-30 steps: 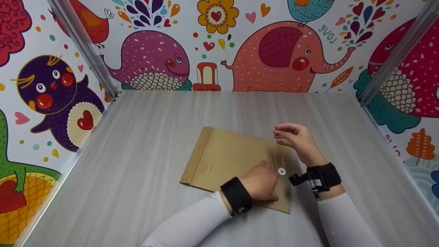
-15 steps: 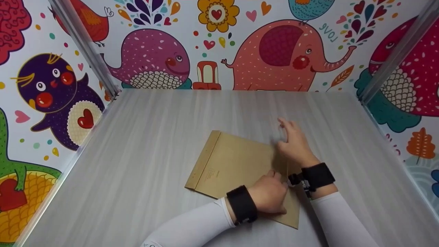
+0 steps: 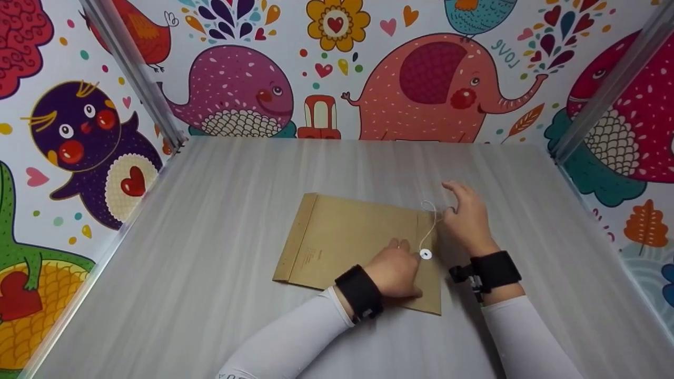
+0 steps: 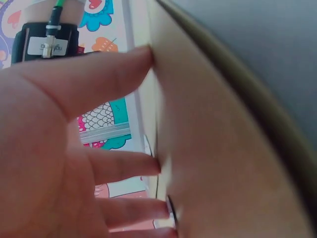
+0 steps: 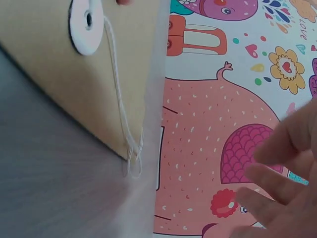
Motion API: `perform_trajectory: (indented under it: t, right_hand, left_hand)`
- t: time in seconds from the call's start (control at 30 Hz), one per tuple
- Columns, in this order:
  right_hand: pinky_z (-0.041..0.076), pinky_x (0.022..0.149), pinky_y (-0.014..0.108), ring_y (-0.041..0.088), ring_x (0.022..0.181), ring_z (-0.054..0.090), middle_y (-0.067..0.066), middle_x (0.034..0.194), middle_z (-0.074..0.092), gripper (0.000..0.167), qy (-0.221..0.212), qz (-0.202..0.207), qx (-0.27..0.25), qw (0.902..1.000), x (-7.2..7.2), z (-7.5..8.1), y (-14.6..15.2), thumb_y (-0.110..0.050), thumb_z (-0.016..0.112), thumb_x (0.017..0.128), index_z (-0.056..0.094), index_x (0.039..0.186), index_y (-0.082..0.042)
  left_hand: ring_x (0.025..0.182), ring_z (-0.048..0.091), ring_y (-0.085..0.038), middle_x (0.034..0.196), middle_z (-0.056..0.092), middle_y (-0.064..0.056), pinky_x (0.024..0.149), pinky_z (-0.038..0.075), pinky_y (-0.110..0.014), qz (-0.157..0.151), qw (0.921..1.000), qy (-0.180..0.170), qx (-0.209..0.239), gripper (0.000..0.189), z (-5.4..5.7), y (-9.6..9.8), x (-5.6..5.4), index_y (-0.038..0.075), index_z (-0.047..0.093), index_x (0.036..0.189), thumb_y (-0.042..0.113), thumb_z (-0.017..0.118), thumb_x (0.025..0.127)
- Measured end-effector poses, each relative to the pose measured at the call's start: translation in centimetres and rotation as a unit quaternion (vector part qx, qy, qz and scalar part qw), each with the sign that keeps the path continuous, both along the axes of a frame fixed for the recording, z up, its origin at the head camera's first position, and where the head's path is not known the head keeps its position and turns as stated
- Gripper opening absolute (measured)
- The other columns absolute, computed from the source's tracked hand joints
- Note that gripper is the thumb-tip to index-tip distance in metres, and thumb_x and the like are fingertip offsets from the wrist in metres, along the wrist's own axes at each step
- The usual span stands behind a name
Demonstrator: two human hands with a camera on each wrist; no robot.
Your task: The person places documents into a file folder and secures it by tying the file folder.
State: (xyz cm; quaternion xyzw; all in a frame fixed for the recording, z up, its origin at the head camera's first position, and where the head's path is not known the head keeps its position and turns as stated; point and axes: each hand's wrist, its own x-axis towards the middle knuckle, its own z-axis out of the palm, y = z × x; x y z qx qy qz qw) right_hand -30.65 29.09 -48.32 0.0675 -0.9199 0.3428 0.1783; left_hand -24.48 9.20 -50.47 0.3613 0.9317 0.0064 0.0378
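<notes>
A brown kraft paper envelope (image 3: 347,226) lies slantwise on the table. Near its right end sits a round white button (image 3: 426,254), from which a thin white string (image 3: 433,229) runs loosely to a looped end by the far right corner. My left hand (image 3: 392,271) rests its thumb and fingertips on the envelope just left of the button; the left wrist view shows the fingers (image 4: 124,168) straight against the paper. Beyond the right edge, my right hand (image 3: 468,218) is raised with its fingers apart and nothing between them. In the right wrist view the string (image 5: 118,84) trails away from that hand.
A grey wood-grain table (image 3: 221,210) spreads around the envelope. Behind it stands a wall (image 3: 326,68) printed with cartoon animals, with metal posts (image 3: 600,84) at the corners. Black straps with cameras (image 3: 495,271) sit on both wrists.
The right hand has let go of the string, which now lies slack, and has moved a little right. The envelope shifted rightward and nearer, then back left and away, with the left hand on it.
</notes>
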Motion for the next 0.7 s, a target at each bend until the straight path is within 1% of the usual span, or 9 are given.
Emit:
perform_trajectory:
  t: [0.07, 0.1, 0.17, 0.23, 0.33, 0.37, 0.43, 0.57, 0.7]
  right_hand:
    - [0.049, 0.104, 0.062, 0.049, 0.124, 0.063, 0.031, 0.131, 0.068, 0.047, 0.001, -0.015, 0.012, 0.9998, 0.0, 0.1, 0.1, 0.006, 0.051, 0.087, 0.07, 0.13, 0.007]
    - [0.051, 0.099, 0.061, 0.049, 0.116, 0.067, 0.03, 0.123, 0.072, 0.041, -0.009, -0.019, 0.026, 0.9994, 0.1, 0.1, 0.2, 0.004, 0.052, 0.088, 0.073, 0.123, 0.007]
    - [0.055, 0.088, 0.058, 0.045, 0.099, 0.071, 0.026, 0.107, 0.077, 0.031, -0.047, -0.019, 0.069, 0.9963, 0.2, 0.1, 0.4, -0.001, 0.055, 0.088, 0.078, 0.108, 0.005]
    - [0.057, 0.078, 0.054, 0.038, 0.084, 0.071, 0.021, 0.094, 0.078, 0.025, -0.102, 0.0, 0.12, 0.9876, 0.3, 0.0, 0.4, -0.004, 0.057, 0.088, 0.08, 0.096, 0.002]
    - [0.054, 0.071, 0.048, 0.03, 0.073, 0.062, 0.014, 0.083, 0.073, 0.018, -0.154, 0.031, 0.179, 0.9712, 0.3, -0.4, 0.2, -0.004, 0.06, 0.086, 0.078, 0.083, -0.002]
    - [0.053, 0.069, 0.047, 0.03, 0.071, 0.06, 0.014, 0.081, 0.071, 0.017, -0.161, 0.038, 0.191, 0.9674, 0.3, -0.5, 0.1, -0.003, 0.061, 0.086, 0.077, 0.081, -0.003]
    - [0.053, 0.069, 0.049, 0.031, 0.072, 0.061, 0.014, 0.08, 0.071, 0.016, -0.161, 0.044, 0.203, 0.965, 0.2, -0.7, -0.1, -0.001, 0.061, 0.085, 0.076, 0.08, -0.003]
    - [0.059, 0.081, 0.056, 0.044, 0.086, 0.073, 0.022, 0.093, 0.078, 0.021, -0.135, 0.049, 0.213, 0.9665, 0.2, -1.0, -0.6, 0.001, 0.06, 0.086, 0.081, 0.092, 0.001]
    - [0.059, 0.086, 0.058, 0.047, 0.094, 0.074, 0.024, 0.099, 0.079, 0.025, -0.127, 0.061, 0.215, 0.9665, 0.2, -1.4, -0.8, 0.004, 0.06, 0.086, 0.081, 0.1, 0.003]
  left_hand:
    - [0.112, 0.058, -0.023, 0.119, 0.067, -0.007, 0.097, 0.051, -0.031, 0.0, 1.0, 0.001, -0.002, 0.064, 0.0, 0.0, -0.1, 0.012, 0.074, 0.128, 0.058, 0.082, 0.085]
    - [0.113, 0.058, -0.023, 0.119, 0.067, -0.007, 0.097, 0.05, -0.031, 0.0, 1.0, 0.003, -0.004, 0.063, 0.0, 0.0, -0.1, 0.012, 0.074, 0.127, 0.059, 0.082, 0.085]
    - [0.113, 0.058, -0.024, 0.119, 0.067, -0.007, 0.098, 0.049, -0.031, 0.002, 1.0, 0.004, -0.007, 0.063, 0.0, 0.1, -0.1, 0.012, 0.074, 0.126, 0.059, 0.081, 0.085]
    - [0.114, 0.058, -0.024, 0.12, 0.067, -0.007, 0.098, 0.049, -0.031, 0.004, 0.9999, 0.006, -0.009, 0.063, 0.0, 0.1, -0.1, 0.012, 0.074, 0.127, 0.059, 0.081, 0.085]
    - [0.113, 0.058, -0.024, 0.121, 0.067, -0.008, 0.097, 0.05, -0.032, 0.005, 0.9999, 0.005, -0.008, 0.065, 0.0, 0.2, 0.0, 0.012, 0.073, 0.129, 0.059, 0.081, 0.085]
    - [0.114, 0.058, -0.025, 0.122, 0.067, -0.009, 0.097, 0.05, -0.032, 0.005, 0.9999, 0.005, -0.009, 0.066, 0.0, 0.2, 0.0, 0.012, 0.072, 0.13, 0.059, 0.081, 0.085]
    - [0.115, 0.057, -0.025, 0.125, 0.066, -0.01, 0.096, 0.051, -0.032, 0.006, 0.9999, 0.006, -0.013, 0.068, 0.0, 0.2, 0.0, 0.012, 0.071, 0.134, 0.06, 0.079, 0.086]
    - [0.117, 0.057, -0.026, 0.129, 0.065, -0.011, 0.095, 0.053, -0.032, 0.009, 0.9997, 0.006, -0.02, 0.071, -0.1, 0.3, 0.1, 0.012, 0.068, 0.138, 0.062, 0.078, 0.088]
    - [0.118, 0.056, -0.026, 0.132, 0.064, -0.011, 0.096, 0.053, -0.032, 0.015, 0.9996, 0.005, -0.023, 0.071, -0.1, 0.3, 0.3, 0.013, 0.068, 0.137, 0.062, 0.078, 0.087]
